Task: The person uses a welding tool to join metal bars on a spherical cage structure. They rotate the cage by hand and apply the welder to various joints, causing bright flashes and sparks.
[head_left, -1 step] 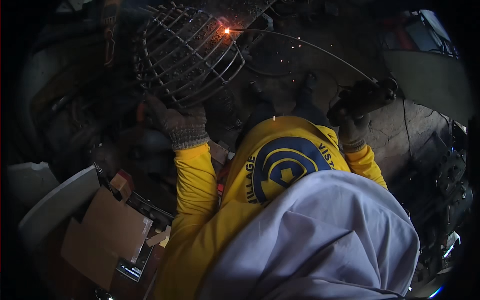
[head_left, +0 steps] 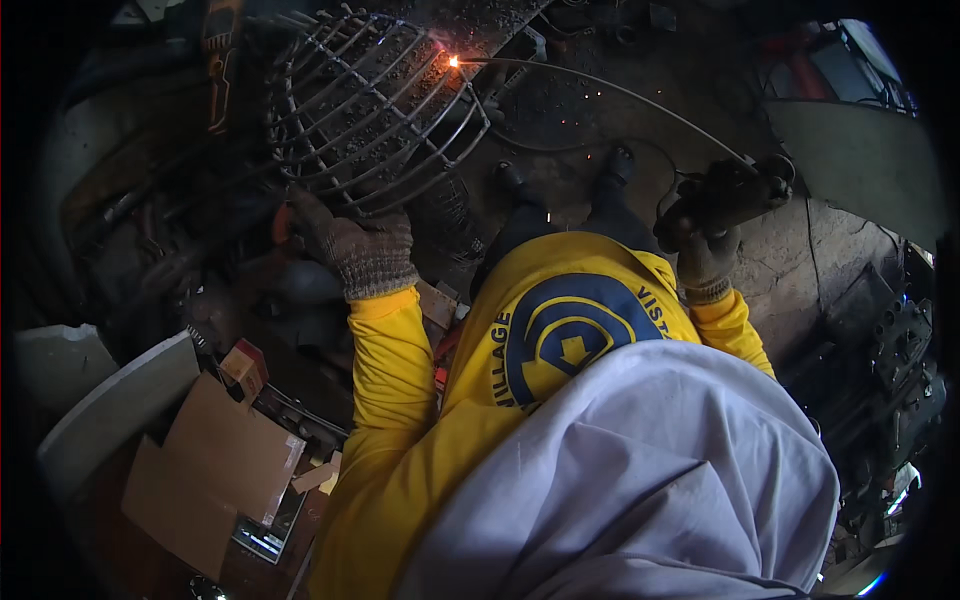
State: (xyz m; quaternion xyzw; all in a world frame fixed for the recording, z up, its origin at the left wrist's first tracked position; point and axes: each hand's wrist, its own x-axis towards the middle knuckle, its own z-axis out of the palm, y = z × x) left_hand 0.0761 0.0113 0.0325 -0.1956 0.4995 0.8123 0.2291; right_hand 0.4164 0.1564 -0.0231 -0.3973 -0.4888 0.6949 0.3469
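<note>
A basket of bent metal bars (head_left: 350, 120) lies at the upper left. My left hand (head_left: 370, 250), in a brown knit glove, is at its lower rim with fingers closed; the fingertips are partly lost in shadow. An orange piece (head_left: 282, 224) shows beside them. My right hand (head_left: 708, 262), also gloved, is closed around a dark welding electrode holder (head_left: 725, 195). From the holder a long, bowed welding rod (head_left: 630, 93) runs left to the basket's right side. Its tip meets a bar in a bright orange glow (head_left: 454, 62), and a few sparks fly nearby.
A black and orange tool (head_left: 219, 65) stands left of the basket. Flattened cardboard (head_left: 225, 455) and curved pale panels (head_left: 120, 410) lie at lower left. Dark metal parts (head_left: 905, 350) and a grey panel (head_left: 860, 165) are at the right. My shoes (head_left: 510, 175) are below the rod.
The picture is brighter now and the floor and shoes show more clearly. The sparks sit in different spots. Both hands, the rod and the basket look unmoved.
</note>
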